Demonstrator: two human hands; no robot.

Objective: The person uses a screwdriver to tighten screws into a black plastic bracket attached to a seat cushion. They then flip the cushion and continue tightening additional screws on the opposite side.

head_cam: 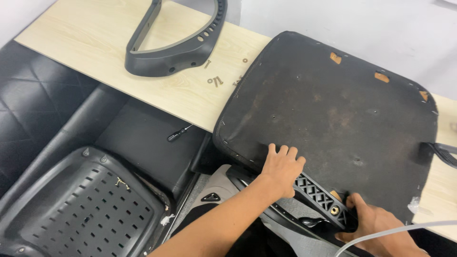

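A black chair seat cushion (333, 119) lies upside down, half on the wooden table (95, 43) and half over its near edge. My left hand (282, 169) rests flat on the cushion's near edge, fingers spread, above a black ribbed plastic bracket (318, 195). My right hand (376, 227) grips the lower end of that bracket, next to a brass threaded insert (334, 210).
A curved black plastic armrest frame (181, 43) lies on the table with loose screws (215, 81) and a washer beside it. A screwdriver (178, 133) lies on a black leather seat. A perforated black chair back (76, 209) sits at lower left. A white cable (400, 231) crosses the lower right.
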